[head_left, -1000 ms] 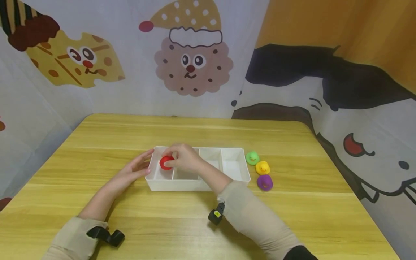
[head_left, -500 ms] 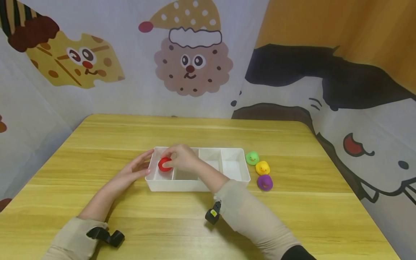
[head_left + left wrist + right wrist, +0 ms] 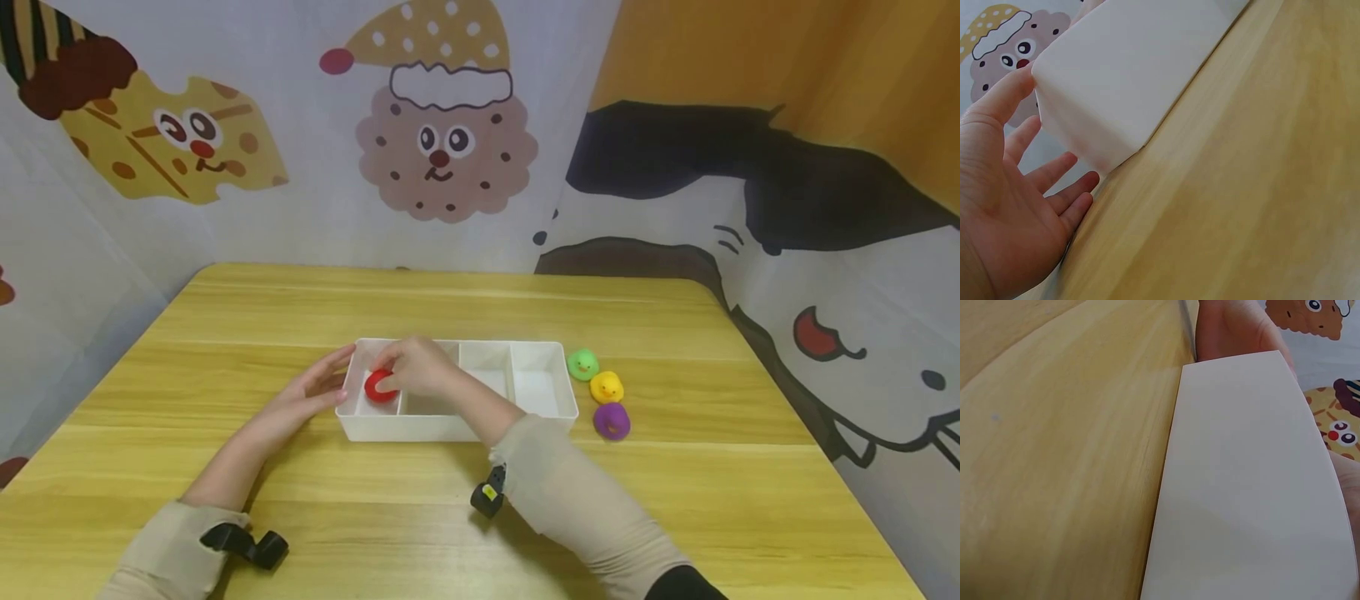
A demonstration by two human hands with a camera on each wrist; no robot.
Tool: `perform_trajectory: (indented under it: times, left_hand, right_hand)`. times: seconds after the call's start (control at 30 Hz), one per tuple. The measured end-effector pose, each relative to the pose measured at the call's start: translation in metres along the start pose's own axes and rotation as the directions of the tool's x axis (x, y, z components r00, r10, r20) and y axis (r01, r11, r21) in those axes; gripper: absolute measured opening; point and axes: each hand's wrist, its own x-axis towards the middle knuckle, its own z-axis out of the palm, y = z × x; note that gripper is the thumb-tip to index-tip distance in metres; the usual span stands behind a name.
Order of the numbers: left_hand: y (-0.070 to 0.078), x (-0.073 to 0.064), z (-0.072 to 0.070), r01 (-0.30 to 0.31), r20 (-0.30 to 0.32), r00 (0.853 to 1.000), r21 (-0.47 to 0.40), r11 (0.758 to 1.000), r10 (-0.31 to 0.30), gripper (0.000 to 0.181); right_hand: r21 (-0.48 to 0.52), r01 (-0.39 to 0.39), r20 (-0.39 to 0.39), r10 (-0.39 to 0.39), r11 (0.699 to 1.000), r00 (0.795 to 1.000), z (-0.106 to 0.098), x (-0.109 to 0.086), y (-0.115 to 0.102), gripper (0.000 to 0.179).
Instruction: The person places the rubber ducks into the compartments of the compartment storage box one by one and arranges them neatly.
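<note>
A white divided box (image 3: 420, 429) stands on the wooden table, its compartments in a row. Inside its leftmost compartment my right hand (image 3: 420, 367) pinches a red rubber duck (image 3: 380, 387), partly covered by the fingers. My left hand (image 3: 303, 396) rests against the box's left end; in the left wrist view the left hand (image 3: 1016, 206) has spread, fairly straight fingers, with the thumb on the rim. The right wrist view is mostly filled by the box's front wall (image 3: 1247, 481), which hides the red duck there.
Just right of the box sit a green duck (image 3: 582, 365), a yellow duck (image 3: 607, 387) and a purple duck (image 3: 612, 422) in a slanting row. Behind the wooden table (image 3: 450, 517) hangs a cartoon-printed cloth (image 3: 285, 233).
My right hand has lowered the red duck slightly toward the near side of the left compartment. The left hand and the other ducks have not moved.
</note>
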Motion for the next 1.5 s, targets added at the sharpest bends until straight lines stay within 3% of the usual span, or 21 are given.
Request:
perform_trajectory:
  times: [0.43, 0.97, 1.5]
  left_hand:
    - [-0.002, 0.000, 0.001, -0.019, 0.002, 1.000, -0.013, 1.000, 0.019, 0.065]
    - [-0.002, -0.001, 0.002, -0.009, 0.002, 1.000, -0.008, 1.000, 0.009, 0.064]
    - [-0.002, 0.000, 0.000, -0.013, -0.001, 1.000, -0.013, 1.000, 0.013, 0.064]
  right_hand:
    - [0.013, -0.040, 0.028, 0.040, 0.999, 0.999, 0.000, -0.001, -0.002, 0.016]
    - [0.016, -0.057, 0.002, 0.057, 0.998, 0.998, -0.003, -0.007, -0.002, 0.020]
    - [0.069, 0.110, -0.133, -0.100, 0.992, 0.986, -0.027, -0.034, -0.001, 0.022]
